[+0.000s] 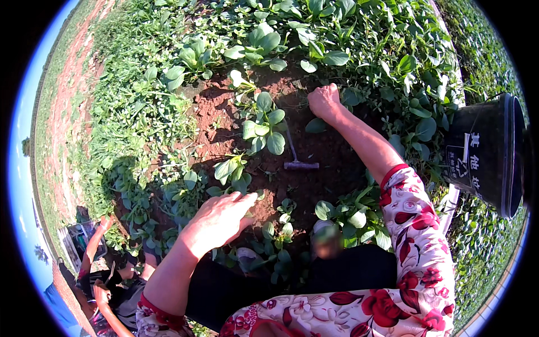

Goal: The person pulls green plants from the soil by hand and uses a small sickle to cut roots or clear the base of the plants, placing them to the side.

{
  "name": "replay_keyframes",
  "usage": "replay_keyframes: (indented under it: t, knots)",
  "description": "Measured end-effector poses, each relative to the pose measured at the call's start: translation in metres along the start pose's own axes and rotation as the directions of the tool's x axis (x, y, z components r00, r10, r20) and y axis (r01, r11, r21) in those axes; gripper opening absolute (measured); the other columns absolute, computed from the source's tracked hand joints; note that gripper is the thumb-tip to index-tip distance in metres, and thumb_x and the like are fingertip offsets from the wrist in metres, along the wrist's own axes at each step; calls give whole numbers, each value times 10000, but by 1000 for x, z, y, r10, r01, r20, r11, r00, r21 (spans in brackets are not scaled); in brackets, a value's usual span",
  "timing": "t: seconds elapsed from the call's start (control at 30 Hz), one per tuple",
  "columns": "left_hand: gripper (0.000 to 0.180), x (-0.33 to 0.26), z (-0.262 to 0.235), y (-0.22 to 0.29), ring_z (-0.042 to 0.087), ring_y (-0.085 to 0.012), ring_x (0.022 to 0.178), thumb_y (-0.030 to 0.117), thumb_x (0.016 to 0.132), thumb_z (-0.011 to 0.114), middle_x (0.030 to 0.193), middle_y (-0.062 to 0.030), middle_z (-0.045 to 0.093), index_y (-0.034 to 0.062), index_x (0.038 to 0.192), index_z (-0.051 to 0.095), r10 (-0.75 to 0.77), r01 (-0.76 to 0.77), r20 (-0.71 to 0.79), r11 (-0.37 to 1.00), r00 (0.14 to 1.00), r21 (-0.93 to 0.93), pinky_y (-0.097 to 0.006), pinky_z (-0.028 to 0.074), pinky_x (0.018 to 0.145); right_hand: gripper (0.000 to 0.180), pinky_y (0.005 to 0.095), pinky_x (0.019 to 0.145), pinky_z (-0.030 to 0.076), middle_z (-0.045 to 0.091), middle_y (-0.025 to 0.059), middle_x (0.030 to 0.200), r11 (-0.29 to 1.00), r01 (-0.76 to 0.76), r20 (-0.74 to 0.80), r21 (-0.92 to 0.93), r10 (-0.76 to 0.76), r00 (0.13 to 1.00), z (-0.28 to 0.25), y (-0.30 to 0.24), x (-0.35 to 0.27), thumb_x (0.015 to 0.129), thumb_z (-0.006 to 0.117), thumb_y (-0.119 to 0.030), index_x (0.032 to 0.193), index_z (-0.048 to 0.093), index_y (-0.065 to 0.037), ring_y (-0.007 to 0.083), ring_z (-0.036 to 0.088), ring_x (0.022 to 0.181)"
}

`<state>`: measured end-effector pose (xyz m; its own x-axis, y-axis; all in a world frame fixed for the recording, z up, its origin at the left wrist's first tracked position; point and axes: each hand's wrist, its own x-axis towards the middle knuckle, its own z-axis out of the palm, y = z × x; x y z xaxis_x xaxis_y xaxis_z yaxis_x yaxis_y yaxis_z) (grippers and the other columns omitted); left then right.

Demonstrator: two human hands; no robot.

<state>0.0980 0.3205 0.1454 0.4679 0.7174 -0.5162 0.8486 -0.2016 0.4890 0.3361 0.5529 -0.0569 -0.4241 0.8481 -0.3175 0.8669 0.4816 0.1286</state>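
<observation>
My left hand is over the small leafy greens at the near side of a bare soil patch. Its fingers stretch forward with the thumb apart, and I see nothing held in it. Farther off to the right, my right hand is closed in a fist low over the soil beside weeds; whatever it may grip is hidden. Between the hands, a leafy green plant stands in the reddish soil. A small hand tool with a thin metal shaft and a crossbar lies on the shaded soil.
A black bucket lies tipped or leaning at the right by a pale strip. Dense greens and weeds surround the soil. At the lower left, another person's arm reaches into the plants beside a crate.
</observation>
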Motion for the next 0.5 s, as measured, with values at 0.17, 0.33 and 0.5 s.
replay_keyframes:
  t: [0.17,0.33,0.5]
  knots:
    - [442,0,-4,-2,570,-354,867,209,847,618,934,-174,555,30,1222,468,-1,1,4,1000,1000,-7,-416,479,772,176,351,698,417,698,31,812,1000,20,80,-12,-19,997,-13,-14,-30,793,561,-197,833,727,-154,204,665,822]
    - [445,-4,-2,-6,571,-347,866,208,849,617,931,-172,554,33,1228,462,26,-26,-14,1000,1000,1,-413,479,769,187,387,714,413,682,90,809,980,164,-33,109,-161,986,-21,-56,-60,770,544,-203,786,699,-100,276,626,881]
    - [448,-1,-5,-2,568,-349,874,196,839,626,945,-169,557,16,1217,466,45,-44,10,998,999,-45,-410,478,773,157,392,751,375,601,103,956,1000,-15,-221,-2,14,975,-13,-6,-2,716,615,-194,779,684,-68,247,528,928]
